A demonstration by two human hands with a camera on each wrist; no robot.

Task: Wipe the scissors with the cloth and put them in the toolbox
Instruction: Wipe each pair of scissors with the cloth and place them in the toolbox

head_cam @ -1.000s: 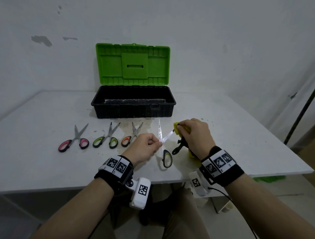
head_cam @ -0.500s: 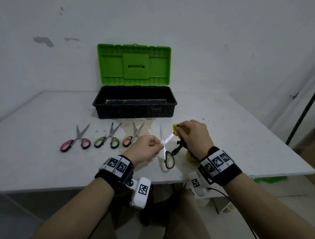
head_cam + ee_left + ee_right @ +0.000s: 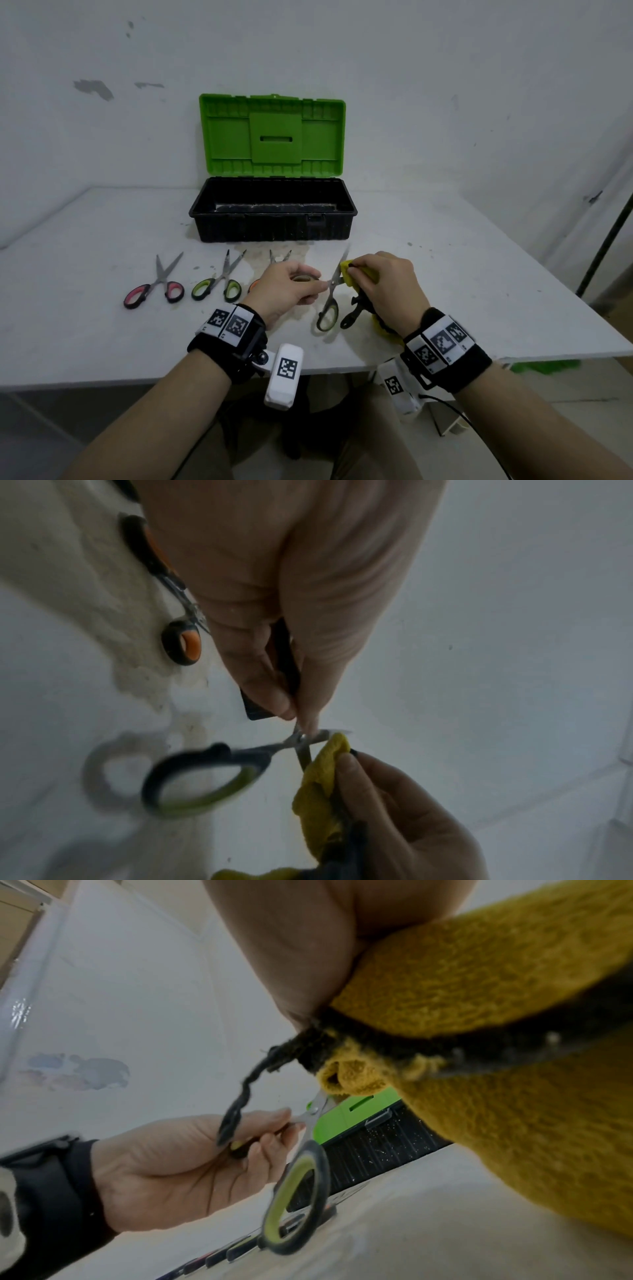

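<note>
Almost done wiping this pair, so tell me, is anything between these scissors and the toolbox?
Nothing visible. The held scissors sit just in front of the open toolbox; its lid stands upright and only bare table lies between. The box's floor is partly hidden.

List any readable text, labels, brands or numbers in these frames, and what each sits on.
No readable text, brand or number in any view.
Black-and-white square fiducial markers on the left wristband: patterns only, no characters.
Same kind of markers on the right wristband and on the white left wrist camera housing: no characters.
Green toolbox lid and black toolbox base: no legible embossing.
</note>
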